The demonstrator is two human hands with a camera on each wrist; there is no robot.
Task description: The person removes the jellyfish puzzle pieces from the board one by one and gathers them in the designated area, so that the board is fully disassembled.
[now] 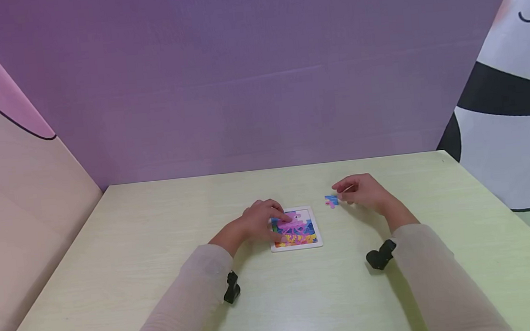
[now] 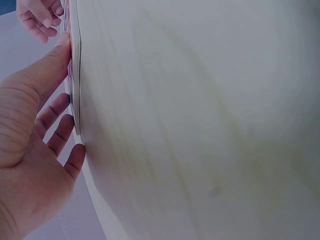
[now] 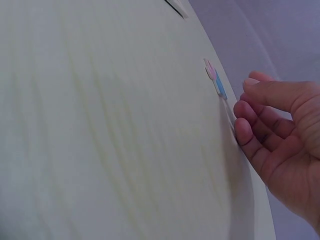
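Observation:
A small white-framed puzzle board [image 1: 319, 236] with a pink and blue picture lies in the middle of the pale table. My left hand [image 1: 269, 218] rests on its left part, thumb and relaxed fingers touching the board [image 2: 76, 75], as the left wrist view of this hand [image 2: 35, 135] confirms. A loose blue and pink puzzle piece [image 1: 331, 200] lies flat on the table to the right of the board. My right hand [image 1: 349, 192] hovers just right of that piece [image 3: 216, 79]. Its fingers [image 3: 250, 132] are loosely curled beside the piece and grip nothing that I can see.
The pale green table [image 1: 159, 259] ends at a purple back wall [image 1: 257, 82]. A pink and beige panel [image 1: 12, 198] stands on the left, a black and white one [image 1: 517, 127] on the right. Black wrist cameras [image 1: 231, 286] [image 1: 380, 255] sit on both forearms.

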